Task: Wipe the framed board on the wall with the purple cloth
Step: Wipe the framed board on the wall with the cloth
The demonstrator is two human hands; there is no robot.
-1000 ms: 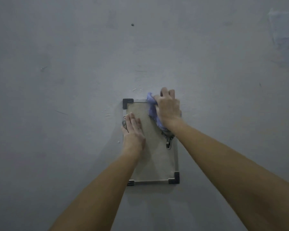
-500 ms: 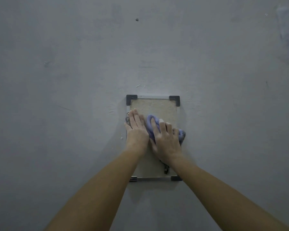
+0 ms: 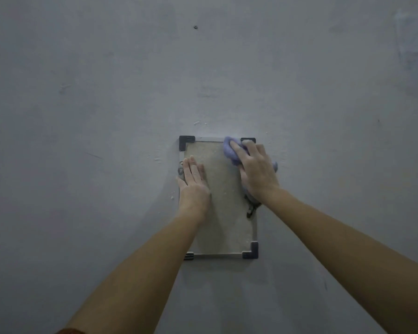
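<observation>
A small framed board (image 3: 223,213) with a beige face, a thin metal frame and dark corner pieces hangs on the grey wall. My right hand (image 3: 257,172) presses the bunched purple cloth (image 3: 229,150) against the board's upper right corner; the cloth pokes out above and to the right of my fingers. My left hand (image 3: 193,184) lies flat, fingers together, on the board's left edge and holds nothing. A dark cord (image 3: 251,209) dangles just below my right wrist. My left forearm hides the lower left corner.
The grey wall (image 3: 106,116) fills the view, scuffed and chipped around the board. A small nail or screw (image 3: 195,27) sits high above the board. A paler patch (image 3: 413,49) marks the upper right.
My right hand has swept the cloth from the middle of the board back up to the upper right corner. My left hand has stayed flat on the left edge.
</observation>
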